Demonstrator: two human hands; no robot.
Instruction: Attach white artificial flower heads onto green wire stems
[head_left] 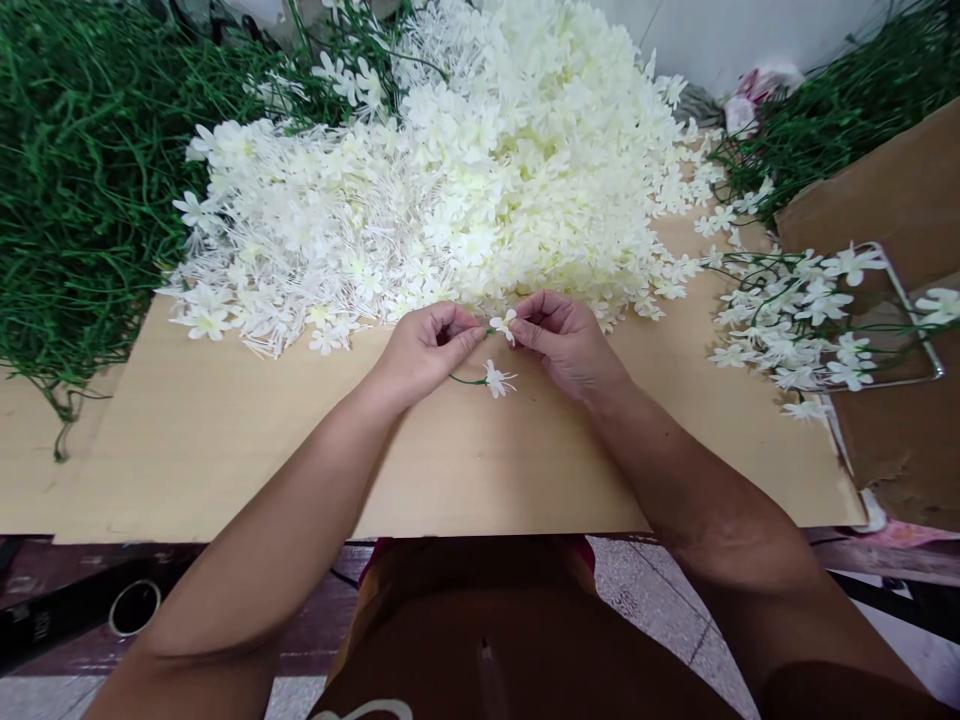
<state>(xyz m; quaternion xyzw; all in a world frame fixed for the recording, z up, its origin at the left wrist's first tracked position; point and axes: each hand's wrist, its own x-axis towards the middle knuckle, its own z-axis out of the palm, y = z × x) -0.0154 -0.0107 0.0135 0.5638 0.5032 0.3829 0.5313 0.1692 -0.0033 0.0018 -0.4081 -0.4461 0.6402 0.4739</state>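
Over the middle of the board, my left hand (pixel 439 345) pinches a thin green artificial stem close to its tip. My right hand (pixel 562 338) has thumb and fingers closed on a small white artificial flower (pixel 503 325), which sits at that stem's end between both hands. A second white flower (pixel 498 379) with thin filaments hangs just below, on a green branch (pixel 469 380) that runs back under my left hand. Most of the stem is hidden by my left fingers.
A large heap of loose white flowers (pixel 480 190) lies behind my hands. Green stems (pixel 75 180) are piled at left, and more green stems (pixel 862 110) at back right. Flowered stems (pixel 817 310) rest over a metal wire frame (pixel 911 310) beside cardboard (pixel 907 430). The board's front edge (pixel 487 535) is near my body.
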